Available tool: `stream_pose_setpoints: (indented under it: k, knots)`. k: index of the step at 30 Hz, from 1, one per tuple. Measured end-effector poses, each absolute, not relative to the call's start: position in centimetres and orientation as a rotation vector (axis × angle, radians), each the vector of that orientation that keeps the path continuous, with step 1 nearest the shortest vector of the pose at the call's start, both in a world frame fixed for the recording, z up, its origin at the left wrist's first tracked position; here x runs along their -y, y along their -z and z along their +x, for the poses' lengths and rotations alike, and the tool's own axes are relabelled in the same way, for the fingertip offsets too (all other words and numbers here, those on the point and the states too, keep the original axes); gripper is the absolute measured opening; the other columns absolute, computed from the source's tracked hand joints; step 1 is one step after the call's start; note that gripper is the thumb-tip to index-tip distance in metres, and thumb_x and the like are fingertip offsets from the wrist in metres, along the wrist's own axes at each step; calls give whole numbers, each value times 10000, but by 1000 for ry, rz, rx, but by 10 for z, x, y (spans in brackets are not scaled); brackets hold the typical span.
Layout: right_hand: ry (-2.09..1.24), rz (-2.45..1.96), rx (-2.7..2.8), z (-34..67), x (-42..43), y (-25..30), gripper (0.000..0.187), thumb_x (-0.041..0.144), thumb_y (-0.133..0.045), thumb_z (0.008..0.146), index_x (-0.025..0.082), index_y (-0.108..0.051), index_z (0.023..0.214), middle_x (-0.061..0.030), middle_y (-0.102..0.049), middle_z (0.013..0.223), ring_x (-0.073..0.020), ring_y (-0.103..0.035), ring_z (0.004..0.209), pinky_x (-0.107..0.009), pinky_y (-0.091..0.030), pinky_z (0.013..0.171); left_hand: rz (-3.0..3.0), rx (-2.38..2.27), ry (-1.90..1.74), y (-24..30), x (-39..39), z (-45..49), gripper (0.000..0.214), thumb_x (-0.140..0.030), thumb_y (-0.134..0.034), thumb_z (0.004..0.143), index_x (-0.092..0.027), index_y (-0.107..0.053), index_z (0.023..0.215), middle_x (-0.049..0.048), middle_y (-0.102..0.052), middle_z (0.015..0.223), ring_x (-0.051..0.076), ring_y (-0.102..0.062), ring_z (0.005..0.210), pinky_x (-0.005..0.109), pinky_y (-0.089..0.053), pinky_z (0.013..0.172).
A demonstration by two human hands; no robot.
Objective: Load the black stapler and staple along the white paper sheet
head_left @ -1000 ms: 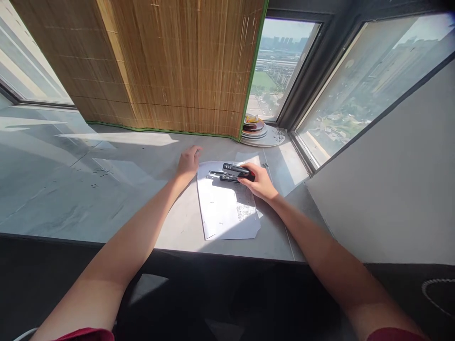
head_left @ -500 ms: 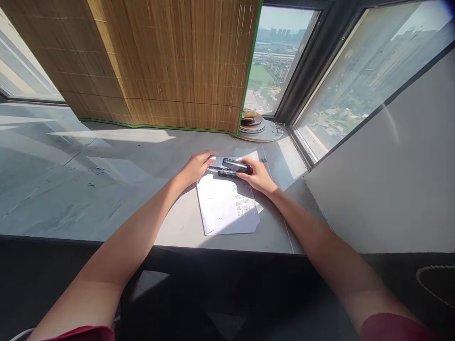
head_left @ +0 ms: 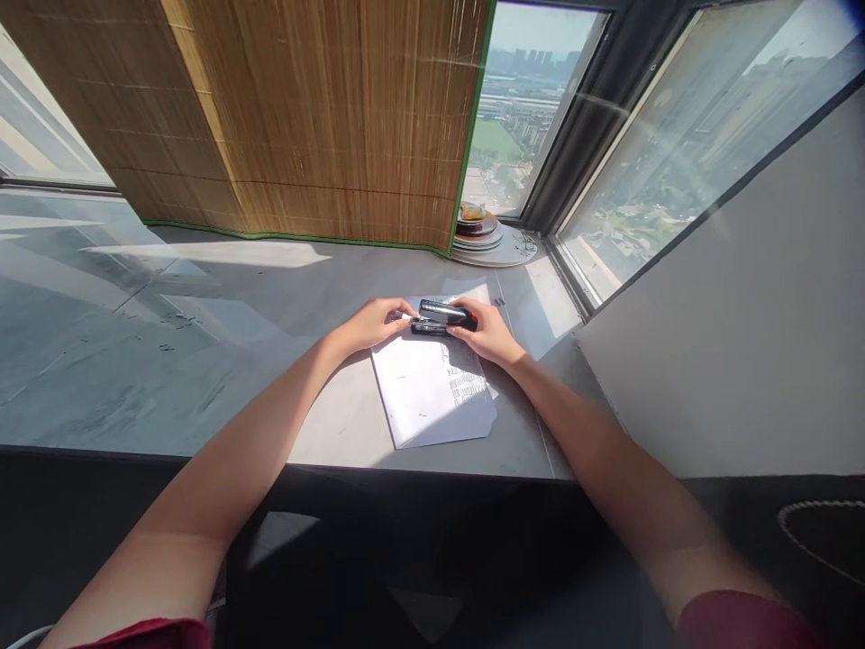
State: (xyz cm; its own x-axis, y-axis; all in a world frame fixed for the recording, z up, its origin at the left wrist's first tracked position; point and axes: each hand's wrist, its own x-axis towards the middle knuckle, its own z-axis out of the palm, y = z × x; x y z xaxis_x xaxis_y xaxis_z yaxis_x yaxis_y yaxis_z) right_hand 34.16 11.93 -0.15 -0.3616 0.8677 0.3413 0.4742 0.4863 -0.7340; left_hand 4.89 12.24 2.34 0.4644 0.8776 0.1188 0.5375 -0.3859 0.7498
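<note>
My right hand (head_left: 490, 331) is wrapped round the rear of a black stapler (head_left: 442, 313), whose upper arm is raised from its base. A bit of red shows by my fingers. At the stapler's front end, my left hand (head_left: 377, 323) has thumb and fingers drawn together. A small pale bit shows between them, too small to name. Under the stapler lies a stack of white paper (head_left: 419, 392), with dark printing or writing on its right side. A few tiny dark marks like staples lie on the sheet.
Loose staples (head_left: 177, 322) are scattered over the grey tiled sill (head_left: 257, 288) at the left. Stacked plates (head_left: 490, 245) stand in the back corner by the window. A bamboo blind (head_left: 324, 126) hangs behind, and a white wall (head_left: 743, 315) rises at the right.
My left hand has come in against the stapler's front, and the thin metal part that stuck out there is now barely visible. My right hand keeps its hold. The view has shifted slightly.
</note>
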Motion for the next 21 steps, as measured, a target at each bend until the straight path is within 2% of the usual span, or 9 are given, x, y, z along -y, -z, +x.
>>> stream_pose_setpoints:
  k: [6,12,16,19,21]
  knots:
    - [-706,-1133,1982,340,-118,1,337,380,-752,824,240,-731,1129,-79,-790,1133,-331,-724,1082,-524,-575,1022,2017,-1236,-664,-27,-120,48,281,-431,-732,917,-236,-869,1065,50,-841,1010,218,-719,889,363,-587,861]
    - [-778,-1147,1896,341,-118,-2,354,414,-758,774,229,-742,1076,-63,-780,1068,-319,-708,1044,-490,-568,1003,2051,-1246,-745,-27,-121,41,225,-473,-793,903,-309,-907,1006,52,-873,1097,277,-769,1064,437,-596,1038]
    - [-807,-1148,1846,351,-122,-6,372,424,-754,755,223,-746,1068,-40,-766,1023,-297,-693,992,-461,-545,984,1997,-1214,-842,-22,-126,34,260,-529,-841,875,-306,-908,989,73,-870,1159,301,-782,1154,469,-591,1121]
    - [-830,-1137,1842,357,-123,-10,402,439,-767,752,218,-749,1087,-34,-750,1005,-285,-674,976,-435,-530,958,1955,-1138,-889,-21,-126,32,326,-575,-863,838,-272,-896,956,98,-868,1130,315,-793,1136,493,-618,1095]
    - [-884,-1090,1852,357,-122,-12,429,471,-786,750,212,-736,1088,-40,-741,1016,-282,-664,973,-420,-531,932,1927,-1096,-906,-22,-123,35,343,-544,-864,832,-255,-881,1017,100,-863,1092,298,-800,1081,483,-645,1039]
